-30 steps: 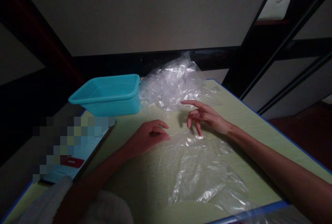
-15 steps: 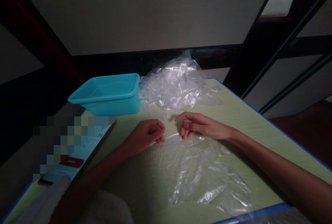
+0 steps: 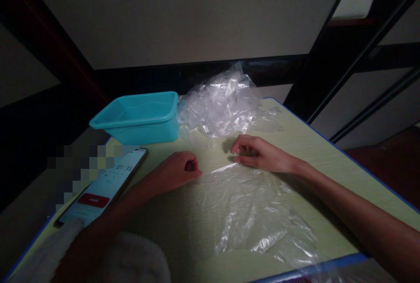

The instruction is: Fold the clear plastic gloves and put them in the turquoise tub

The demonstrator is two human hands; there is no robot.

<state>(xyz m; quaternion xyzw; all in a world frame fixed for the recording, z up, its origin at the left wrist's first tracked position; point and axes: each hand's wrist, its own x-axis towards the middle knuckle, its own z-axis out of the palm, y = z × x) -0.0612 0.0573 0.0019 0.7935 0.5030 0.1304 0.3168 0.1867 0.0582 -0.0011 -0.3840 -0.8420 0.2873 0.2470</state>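
A thin clear plastic bag (image 3: 259,213) lies flattened on the table, its lower part reaching the near edge. By its far left corner, my left hand (image 3: 175,169) is closed, thumb against the curled index finger. Whether any film sits in that pinch is hard to see. My right hand (image 3: 257,154) hovers at the far edge of the bag, fingers bent and apart from the thumb, with nothing visible between them. Beyond both hands sits a crumpled heap of clear plastic bags (image 3: 226,106).
A turquoise plastic basin (image 3: 147,131) stands at the far left of the pale, blue-edged table (image 3: 328,178), touching the heap. A phone showing a timer (image 3: 101,191) lies beside my left forearm. White fluffy cloth (image 3: 138,256) covers the near left. A wall rises behind the table.
My right hand has moved slightly right and spread its thumb away from the fingers. My left hand has shifted a little left, its fingers curling tighter. The flat bag stays in place.
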